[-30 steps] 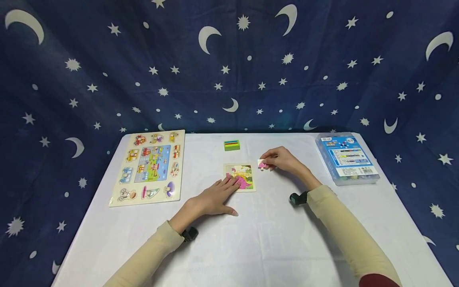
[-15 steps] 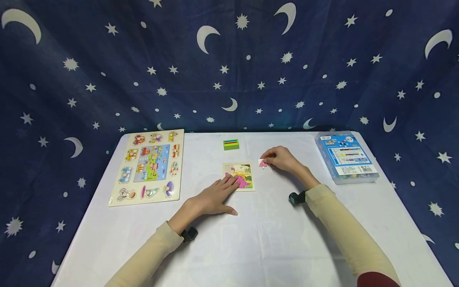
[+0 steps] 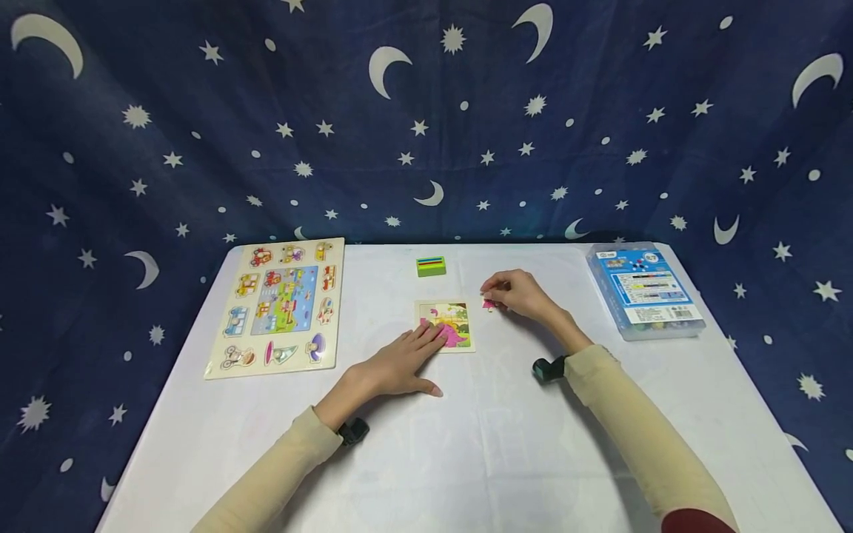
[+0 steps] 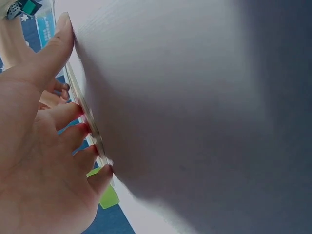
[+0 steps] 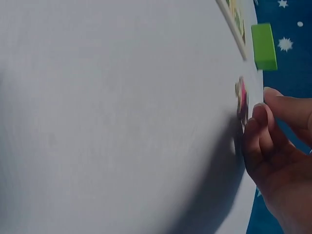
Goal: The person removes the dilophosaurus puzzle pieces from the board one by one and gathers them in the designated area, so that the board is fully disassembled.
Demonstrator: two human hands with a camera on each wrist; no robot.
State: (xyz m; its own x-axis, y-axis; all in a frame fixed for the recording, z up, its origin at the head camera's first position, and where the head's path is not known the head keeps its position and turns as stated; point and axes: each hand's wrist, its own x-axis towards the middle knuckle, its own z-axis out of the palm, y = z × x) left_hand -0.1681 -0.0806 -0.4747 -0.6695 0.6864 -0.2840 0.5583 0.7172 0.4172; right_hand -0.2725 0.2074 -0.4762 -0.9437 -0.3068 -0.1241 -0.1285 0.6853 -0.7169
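A small square jigsaw puzzle point(image 3: 460, 314) with a pink dinosaur picture lies in a pale tray near the table's middle. My left hand point(image 3: 400, 364) rests on its lower left part, fingers straight and thumb spread onto the cloth. To the right of the tray, my right hand point(image 3: 523, 294) has its thumb and curled fingers at a pink and white puzzle piece point(image 3: 489, 304), apparently pinching it. In the right wrist view the puzzle piece point(image 5: 242, 100) is low at the tabletop beside the fingertips; the fingers partly cover it in the head view.
A large peg puzzle board point(image 3: 226, 344) with vehicle pictures lies at the left. A green box point(image 3: 431, 267) with coloured stripes stands behind the small puzzle. At the back right is a clear plastic case point(image 3: 645, 292) with a blue label. A starry curtain point(image 3: 426, 148) hangs behind the table.
My right fingers have shifted slightly left over the puzzle piece and cover more of it. My left hand stays on the puzzle.
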